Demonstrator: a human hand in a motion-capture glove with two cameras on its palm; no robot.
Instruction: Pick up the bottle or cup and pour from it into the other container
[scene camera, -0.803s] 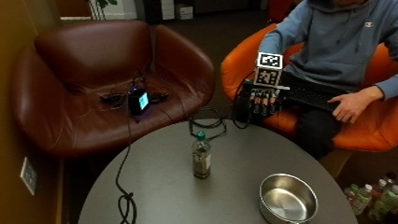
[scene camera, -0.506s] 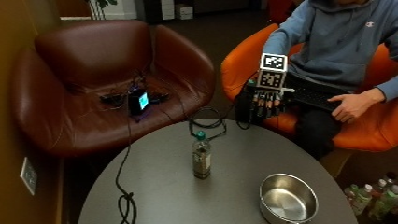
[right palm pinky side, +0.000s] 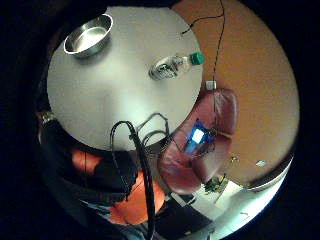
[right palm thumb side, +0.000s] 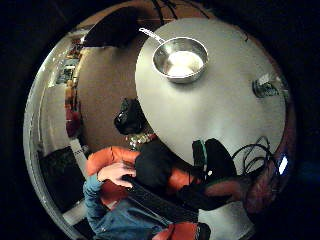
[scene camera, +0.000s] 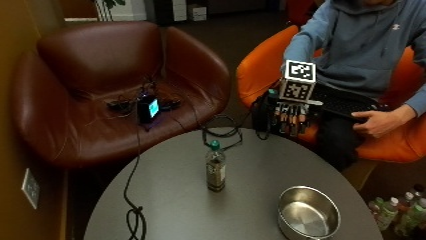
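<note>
The bottle (scene camera: 215, 169), a small clear one with a green cap, stands upright near the middle of the round worktop (scene camera: 166, 210), ahead of the gloved right hand (scene camera: 287, 112) and well apart from it. The steel bowl (scene camera: 308, 213) sits farther from the hand, close to the worktop's near edge and apart from the bottle, so I judge it is the container to receive the pour. The hand hangs just past the far edge of the worktop, its fingers pointing down, nearly straight and a little spread, with nothing in them; it seems only at the beginning of the reach. The person's bare hand (scene camera: 374, 122) rests on the lap. A cable (scene camera: 133, 200) lies across the worktop beside the bottle, and it could catch the reach.
</note>
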